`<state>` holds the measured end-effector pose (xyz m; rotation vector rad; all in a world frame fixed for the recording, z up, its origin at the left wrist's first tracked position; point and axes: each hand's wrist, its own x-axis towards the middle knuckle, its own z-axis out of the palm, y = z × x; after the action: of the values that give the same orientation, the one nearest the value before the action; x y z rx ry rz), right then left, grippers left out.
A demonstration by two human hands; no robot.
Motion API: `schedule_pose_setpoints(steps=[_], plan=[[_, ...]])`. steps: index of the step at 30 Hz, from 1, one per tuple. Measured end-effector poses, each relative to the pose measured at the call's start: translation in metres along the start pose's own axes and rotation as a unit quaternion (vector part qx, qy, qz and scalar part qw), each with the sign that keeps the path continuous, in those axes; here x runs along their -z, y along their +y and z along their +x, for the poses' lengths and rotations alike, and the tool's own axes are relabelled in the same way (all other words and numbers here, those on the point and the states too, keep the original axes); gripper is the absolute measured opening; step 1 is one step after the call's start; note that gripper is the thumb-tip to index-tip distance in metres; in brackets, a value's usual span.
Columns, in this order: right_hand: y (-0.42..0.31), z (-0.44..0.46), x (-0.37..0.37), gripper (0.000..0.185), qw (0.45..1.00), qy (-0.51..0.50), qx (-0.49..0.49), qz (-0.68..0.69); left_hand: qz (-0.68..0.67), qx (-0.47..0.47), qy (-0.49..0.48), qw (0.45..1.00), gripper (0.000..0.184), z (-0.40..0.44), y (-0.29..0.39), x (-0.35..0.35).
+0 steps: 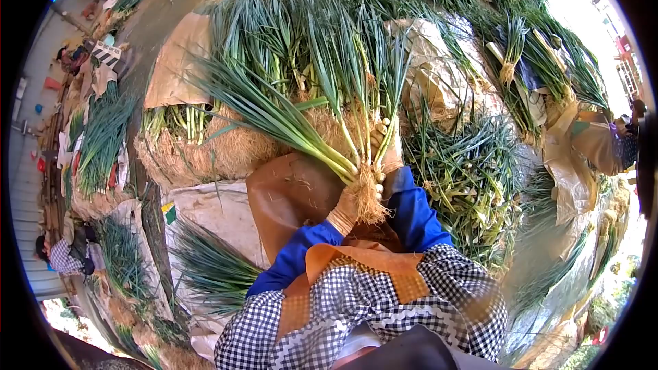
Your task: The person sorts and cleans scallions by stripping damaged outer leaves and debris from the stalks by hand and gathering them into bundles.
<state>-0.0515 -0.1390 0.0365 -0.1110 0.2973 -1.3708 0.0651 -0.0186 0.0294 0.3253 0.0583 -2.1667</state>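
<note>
My left hand (345, 210), in a tan glove, is closed around the root end of a bunch of green garlic (336, 159). The bunch has long dark green leaves, pale stalks and a brown beard of roots (371, 200). Close beside it, my gloved right hand (388, 154) is wrapped round upright stalks on the bunch's right side; the stalks partly hide its fingers. The leaves fan up and to the left, over a brown apron (288, 188) on my lap. Small pale rounded tips show by both hands; I cannot tell whether they are bulbs or fingertips.
A stacked row of green garlic (257, 44) with matted roots (212, 147) lies ahead. Loose trimmed leaves (473, 185) are heaped at right. More stalks (212, 267) rest on a white sheet (216, 216) at left. Another person (65, 255) is at far left.
</note>
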Motion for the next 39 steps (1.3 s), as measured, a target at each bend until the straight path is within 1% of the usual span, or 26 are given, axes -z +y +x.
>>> schedule_pose_setpoints(steps=[1,3,5,7,8,9,11,13,14,15,16,17,18,19,20,22,23,27,28,30,33,34,36,37,38,39], plan=[[0.002,-0.001,-0.007,0.028,1.000,0.000,-0.001,0.000,-0.037,0.042,-0.048,0.997,0.036,0.000,0.003,0.004],[0.010,-0.007,-0.024,0.031,0.938,0.285,0.019,-0.194,-0.076,0.082,-0.093,0.989,0.042,0.002,0.003,0.012],[0.000,-0.029,-0.011,0.033,0.930,0.129,-0.138,-0.316,-0.048,0.004,-0.022,0.999,0.041,0.006,-0.001,0.018],[0.010,-0.058,0.033,0.034,0.842,0.006,0.027,-0.539,0.013,-0.005,0.008,1.000,0.039,0.003,0.005,0.020],[-0.008,-0.069,0.030,0.035,0.587,-0.097,-0.040,-0.803,0.017,-0.023,0.013,1.000,0.038,0.003,0.007,0.019],[-0.031,-0.084,0.024,0.037,0.244,-0.186,-0.104,-0.946,0.020,-0.041,0.020,0.999,0.037,0.002,0.008,0.020],[-0.062,-0.116,0.014,0.038,0.194,-0.069,-0.298,-0.932,-0.015,-0.032,0.009,0.999,0.037,-0.001,0.011,0.021],[-0.117,-0.136,0.045,0.041,0.080,-0.191,-0.318,-0.925,-0.081,-0.015,-0.023,0.996,0.036,0.004,0.012,0.020],[-0.113,-0.127,0.026,0.038,0.085,-0.025,-0.312,-0.946,-0.064,-0.022,0.003,0.998,0.037,0.003,0.012,0.009],[-0.111,-0.116,-0.019,0.048,0.175,-0.062,-0.197,-0.963,-0.064,-0.018,0.004,0.998,0.037,0.002,0.012,0.002],[-0.107,-0.092,0.015,0.043,0.318,0.024,-0.075,-0.945,-0.076,0.003,-0.003,0.997,0.037,0.000,0.012,-0.005],[-0.098,-0.075,-0.011,0.039,0.556,0.038,-0.071,-0.827,-0.085,0.023,-0.013,0.996,0.038,-0.002,0.013,-0.012],[-0.080,-0.052,-0.015,0.039,0.793,0.073,-0.089,-0.599,-0.110,0.058,-0.051,0.991,0.039,-0.003,0.014,-0.024],[-0.065,-0.028,-0.004,0.046,0.910,0.036,-0.145,-0.387,-0.104,0.054,-0.052,0.992,0.039,-0.003,0.015,-0.028],[-0.047,-0.011,0.001,0.046,0.900,0.022,-0.032,-0.433,-0.106,0.043,-0.069,0.991,0.039,-0.003,0.014,-0.031],[-0.013,0.020,0.009,0.047,0.819,0.033,0.201,-0.537,-0.121,0.047,-0.058,0.990,0.042,0.000,0.013,0.003],[-0.003,0.024,-0.006,0.043,0.954,0.158,-0.031,-0.254,-0.007,0.016,0.011,1.000,0.045,-0.002,0.015,-0.006],[0.005,0.015,-0.020,0.058,0.974,0.130,-0.083,-0.166,0.007,-0.017,0.039,0.999,0.046,0.000,0.014,-0.001],[0.004,-0.001,-0.057,0.062,0.966,0.203,-0.077,-0.138,0.005,-0.016,0.042,0.999,0.046,0.001,0.013,0.006],[0.010,0.010,-0.016,0.064,0.963,0.238,-0.062,-0.106,-0.003,-0.013,0.020,1.000,0.046,0.001,0.013,0.017],[0.016,0.018,0.032,0.063,0.953,0.163,0.000,-0.254,-0.021,0.005,-0.009,1.000,0.046,0.001,0.014,0.007],[0.017,0.014,0.019,0.063,0.943,0.135,0.019,-0.302,0.000,-0.005,0.018,1.000,0.045,0.001,0.013,0.004],[0.017,-0.009,-0.034,0.043,0.938,0.178,-0.033,-0.297,0.022,-0.018,0.046,0.999,0.045,0.001,0.014,0.005],[0.013,-0.017,0.013,0.026,0.904,-0.011,-0.038,-0.426,-0.020,0.017,0.019,0.999,0.044,0.000,0.015,0.010],[0.008,-0.031,0.026,0.025,0.778,-0.067,-0.069,-0.621,-0.063,0.052,-0.008,0.997,0.044,-0.001,0.016,0.013],[0.002,-0.045,0.039,0.024,0.527,-0.142,-0.061,-0.836,-0.064,0.052,-0.008,0.997,0.044,0.001,0.017,0.012]])
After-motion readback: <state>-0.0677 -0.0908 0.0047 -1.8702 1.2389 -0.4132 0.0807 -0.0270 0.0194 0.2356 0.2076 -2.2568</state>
